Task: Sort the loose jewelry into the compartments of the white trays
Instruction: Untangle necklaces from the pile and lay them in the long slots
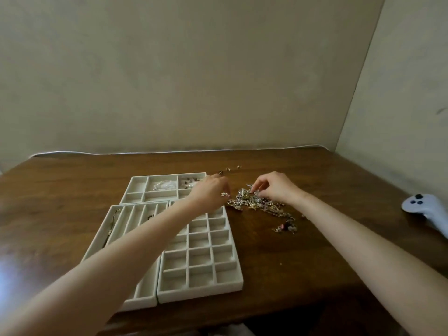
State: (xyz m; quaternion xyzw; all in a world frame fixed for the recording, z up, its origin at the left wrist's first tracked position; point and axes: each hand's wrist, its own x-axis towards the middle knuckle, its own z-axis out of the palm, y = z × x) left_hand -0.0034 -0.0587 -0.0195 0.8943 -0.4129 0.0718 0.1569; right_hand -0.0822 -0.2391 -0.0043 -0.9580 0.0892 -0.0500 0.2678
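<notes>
Jewelry [257,205] on wooden table [315,243], beige wall [194,69] behind; left hand [209,193], right hand [275,188] pinch pieces.

Dark brown wooden worktop [303,258] in front of me, grain showing, set into a corner. Back wall [194,81] plain cream, faintly mottled. Side wall [412,88] on my right is the same colour, with one dark scuff. A thin white cord [145,152] runs along the worktop's far edge. A pale game controller [429,210] lies near the right edge. Bluish glare [9,275] on the wood at my left. Light dim and warm.
</notes>
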